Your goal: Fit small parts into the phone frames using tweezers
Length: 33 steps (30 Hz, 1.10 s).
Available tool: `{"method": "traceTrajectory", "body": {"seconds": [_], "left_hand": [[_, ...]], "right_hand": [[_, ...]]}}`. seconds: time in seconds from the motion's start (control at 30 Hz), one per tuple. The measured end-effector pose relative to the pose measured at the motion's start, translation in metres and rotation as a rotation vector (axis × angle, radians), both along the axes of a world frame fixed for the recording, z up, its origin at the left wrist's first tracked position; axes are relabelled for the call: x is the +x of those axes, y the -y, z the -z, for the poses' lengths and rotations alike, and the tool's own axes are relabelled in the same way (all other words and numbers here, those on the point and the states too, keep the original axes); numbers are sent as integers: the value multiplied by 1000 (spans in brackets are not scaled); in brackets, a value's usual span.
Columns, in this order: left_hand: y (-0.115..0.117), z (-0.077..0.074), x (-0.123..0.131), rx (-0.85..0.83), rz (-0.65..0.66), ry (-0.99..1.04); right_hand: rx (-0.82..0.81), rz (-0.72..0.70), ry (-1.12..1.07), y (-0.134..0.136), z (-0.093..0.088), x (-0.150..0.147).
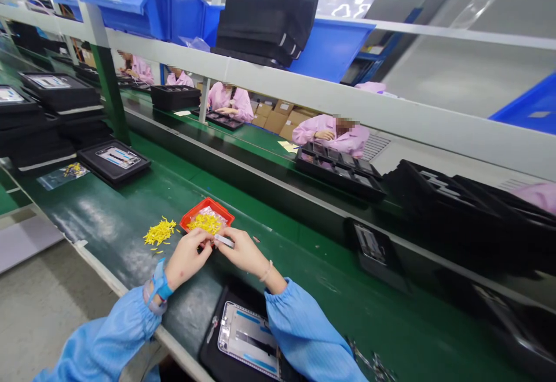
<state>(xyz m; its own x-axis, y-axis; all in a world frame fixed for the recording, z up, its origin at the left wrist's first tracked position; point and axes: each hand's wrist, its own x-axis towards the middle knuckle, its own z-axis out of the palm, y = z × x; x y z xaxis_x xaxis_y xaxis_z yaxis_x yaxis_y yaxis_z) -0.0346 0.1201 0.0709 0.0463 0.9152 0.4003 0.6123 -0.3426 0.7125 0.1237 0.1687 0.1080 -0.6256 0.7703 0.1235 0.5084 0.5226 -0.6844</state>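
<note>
My left hand (190, 257) and my right hand (244, 250) meet at the near edge of a red tray (186, 219) that holds small yellow pieces (204, 222) and a clear bag. My right fingers are closed on a thin whitish tool (225, 241) that points toward my left fingertips. The left fingers are pinched together; whatever lies between them is too small to make out. A loose pile of yellow pieces (160, 232) lies left of the tray. Below my right forearm, a silver phone frame (249, 338) rests on a black foam tray (209, 344).
Another phone frame on black foam (115, 172) lies at the left, beside a plastic bag (54, 180) of small parts. Stacked black trays (61, 106) stand behind. Metal tools (373, 364) lie at the lower right. Several people in pink sit across the divider.
</note>
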Motion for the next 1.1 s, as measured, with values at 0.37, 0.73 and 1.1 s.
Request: {"method": "traceTrajectory", "body": {"seconds": [0.37, 0.73, 1.1], "left_hand": [[-55, 5, -23, 48, -106, -247], [-17, -14, 24, 87, 89, -115], [22, -25, 82, -122, 540, -132]], "right_hand": [[-126, 272, -180, 6, -5, 37], [-282, 344, -260, 44, 2, 81], [-317, 401, -214, 92, 4, 118]]}}
